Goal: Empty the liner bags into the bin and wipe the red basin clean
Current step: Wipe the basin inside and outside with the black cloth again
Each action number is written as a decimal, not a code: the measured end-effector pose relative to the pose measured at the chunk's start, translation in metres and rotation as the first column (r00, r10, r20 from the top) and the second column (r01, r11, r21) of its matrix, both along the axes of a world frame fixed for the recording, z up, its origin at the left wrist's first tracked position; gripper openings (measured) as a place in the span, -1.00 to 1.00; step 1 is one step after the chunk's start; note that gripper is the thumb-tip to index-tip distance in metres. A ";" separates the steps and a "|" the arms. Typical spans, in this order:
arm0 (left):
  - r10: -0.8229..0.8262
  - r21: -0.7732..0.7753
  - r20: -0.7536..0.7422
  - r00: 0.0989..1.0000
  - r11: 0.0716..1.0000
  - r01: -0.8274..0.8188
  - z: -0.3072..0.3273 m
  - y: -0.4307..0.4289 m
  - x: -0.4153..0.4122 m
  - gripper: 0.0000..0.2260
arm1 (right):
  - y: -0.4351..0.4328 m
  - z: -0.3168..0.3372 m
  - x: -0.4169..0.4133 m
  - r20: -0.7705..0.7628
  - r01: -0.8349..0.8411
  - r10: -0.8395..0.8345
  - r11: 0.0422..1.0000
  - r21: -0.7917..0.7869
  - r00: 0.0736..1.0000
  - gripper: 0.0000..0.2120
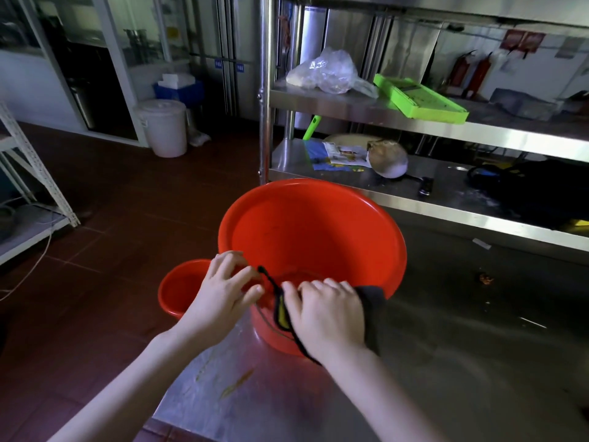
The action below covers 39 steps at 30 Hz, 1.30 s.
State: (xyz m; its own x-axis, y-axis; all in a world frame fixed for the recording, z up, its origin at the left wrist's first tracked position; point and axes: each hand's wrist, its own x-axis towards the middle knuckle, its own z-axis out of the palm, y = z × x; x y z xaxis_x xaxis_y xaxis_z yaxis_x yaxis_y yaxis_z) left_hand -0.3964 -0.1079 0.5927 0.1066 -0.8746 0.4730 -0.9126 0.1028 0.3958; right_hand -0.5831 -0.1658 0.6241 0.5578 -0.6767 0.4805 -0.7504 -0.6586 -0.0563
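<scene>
A large red basin point(306, 231) stands tilted toward me on the steel table point(446, 362), its inside showing. My left hand point(223, 291) grips the basin's near rim with curled fingers. My right hand point(328, 314) presses a dark cloth point(373, 311) with a yellow patch against the near rim, the cloth draped over the edge. A smaller red bin point(178, 288) sits on the floor just left of the table, partly hidden behind my left hand.
Steel shelves point(414, 122) at the back hold a crumpled plastic bag point(328, 71), a green tray point(420, 97), papers and a dark bag. A white lidded bucket point(165, 126) stands on the red tile floor. A white rack point(38, 186) is at left.
</scene>
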 end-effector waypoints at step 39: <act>0.477 0.268 -0.722 0.501 0.861 -0.433 -0.176 -0.049 -0.009 -0.08 | -0.019 -0.161 -0.015 -0.522 -0.046 0.200 0.955 0.293 0.830 -0.52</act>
